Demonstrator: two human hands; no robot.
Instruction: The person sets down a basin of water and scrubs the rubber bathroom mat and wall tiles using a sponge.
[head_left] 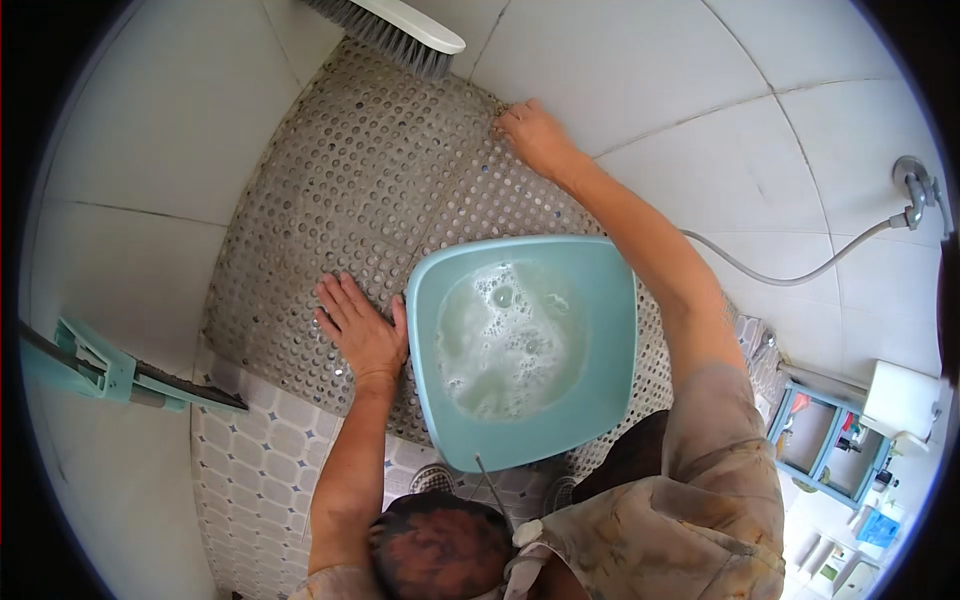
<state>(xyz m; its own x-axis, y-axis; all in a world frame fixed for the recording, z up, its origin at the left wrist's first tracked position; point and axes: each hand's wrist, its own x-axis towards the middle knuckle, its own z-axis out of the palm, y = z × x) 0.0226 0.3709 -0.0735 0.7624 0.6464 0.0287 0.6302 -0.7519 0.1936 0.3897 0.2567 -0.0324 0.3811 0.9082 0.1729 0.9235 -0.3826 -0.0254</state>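
A grey-brown bath mat (330,190) full of round holes covers much of the floor. My left hand (365,335) lies flat on it, fingers spread, with the thumb close to the rim of a basin. My right hand (535,135) reaches to the mat's far edge beside the wall, its fingers curled and pinching that edge; the fingertips are partly hidden. Between my arms stands the light blue-green plastic basin (425,330), which holds cloudy, foamy water (510,340).
A white brush (410,25) with grey bristles is at the top by the wall. On the left a floor squeegee (130,375) leans out. A hose (790,280) runs from a wall valve (915,190). A blue shelf (830,440) stands at right. Patterned tiles (260,460) border the mat.
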